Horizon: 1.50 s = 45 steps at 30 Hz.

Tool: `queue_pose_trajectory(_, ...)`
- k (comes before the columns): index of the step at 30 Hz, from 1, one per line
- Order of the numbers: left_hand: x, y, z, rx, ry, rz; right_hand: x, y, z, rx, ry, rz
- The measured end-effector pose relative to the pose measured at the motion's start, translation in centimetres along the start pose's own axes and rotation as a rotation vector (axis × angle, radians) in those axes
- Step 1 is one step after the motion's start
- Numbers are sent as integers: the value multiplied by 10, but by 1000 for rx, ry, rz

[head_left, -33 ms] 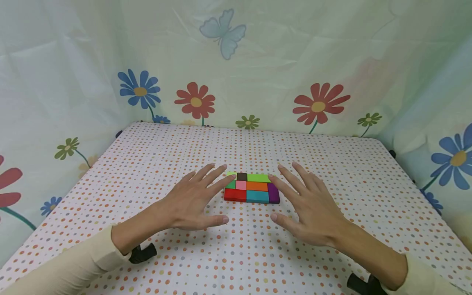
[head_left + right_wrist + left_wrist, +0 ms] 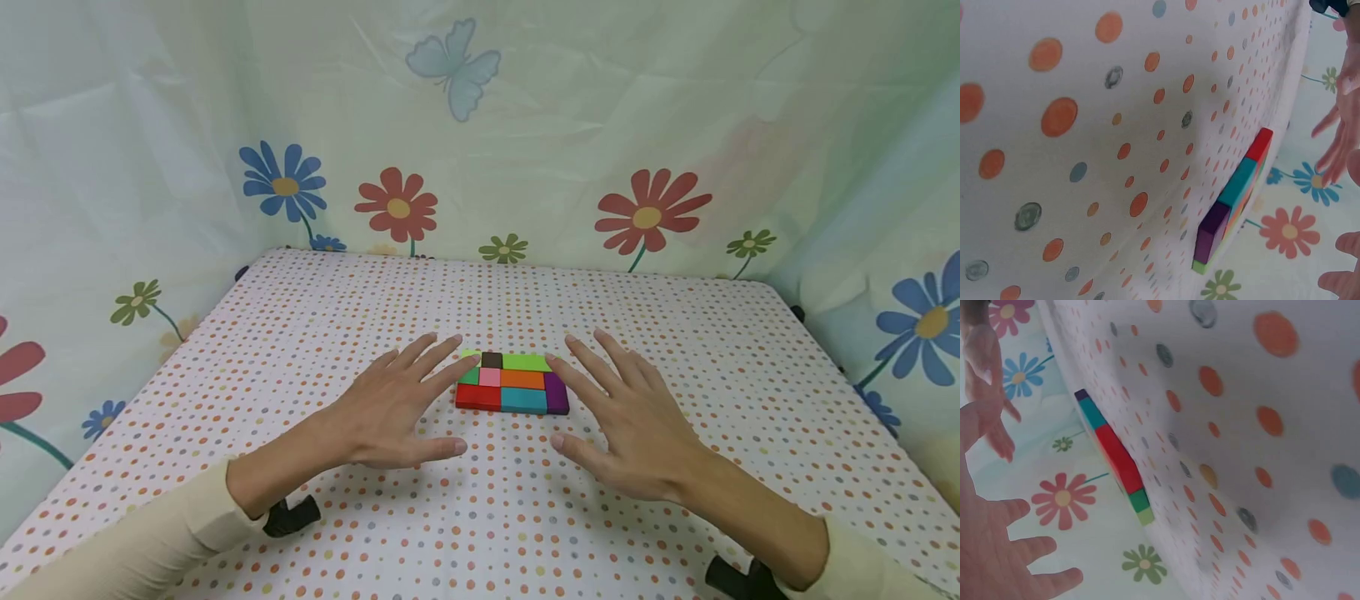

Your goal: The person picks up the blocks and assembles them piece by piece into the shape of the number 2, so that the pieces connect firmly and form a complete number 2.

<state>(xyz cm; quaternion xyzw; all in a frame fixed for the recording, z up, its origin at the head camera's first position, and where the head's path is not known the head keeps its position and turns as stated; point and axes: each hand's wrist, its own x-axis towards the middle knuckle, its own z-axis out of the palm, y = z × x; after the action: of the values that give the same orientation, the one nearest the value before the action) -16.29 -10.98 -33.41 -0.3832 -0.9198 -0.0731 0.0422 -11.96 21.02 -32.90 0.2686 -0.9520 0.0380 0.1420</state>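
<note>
Both left hand (image 2: 393,408) and right hand (image 2: 641,429) hang above spotty table (image 2: 480,521), fingers spread wide, holding nothing. Bunch of bright blocks (image 2: 512,385) lies flat on table, between hands. Front edge: red block (image 2: 478,399), blue block (image 2: 523,401), purple block (image 2: 557,392), side by side, touching. Pink block (image 2: 490,377) and orange block (image 2: 522,379) sit behind, then dark block (image 2: 492,360) and light green block (image 2: 525,362). Flowers (image 2: 647,218) on cloth wall (image 2: 555,133).

The left hand (image 2: 390,412) and right hand (image 2: 641,425) hovered palm-down, well apart, fingers (image 2: 438,358) spread and nearly straight, thumbs (image 2: 438,450) pointing inward; left forearm (image 2: 281,467) and right forearm (image 2: 761,517) converged.
</note>
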Motion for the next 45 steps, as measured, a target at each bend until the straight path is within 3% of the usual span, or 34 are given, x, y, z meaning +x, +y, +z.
queue_pose_trajectory(11,1,2,-1,-35,-11,-26,-2,2,0,9,16,-3)
queue_pose_trajectory(20,-4,13,-2,-298,-116,-91,6,7,3,64,-30,69)
queue_pose_trajectory(28,-1,20,-4,-399,-105,-93,14,14,7,247,-122,201)
queue_pose_trajectory(35,2,21,-2,-414,-105,-72,19,12,13,338,-162,284)
queue_pose_trajectory(45,0,18,1,-373,-115,-89,32,7,27,312,-190,301)
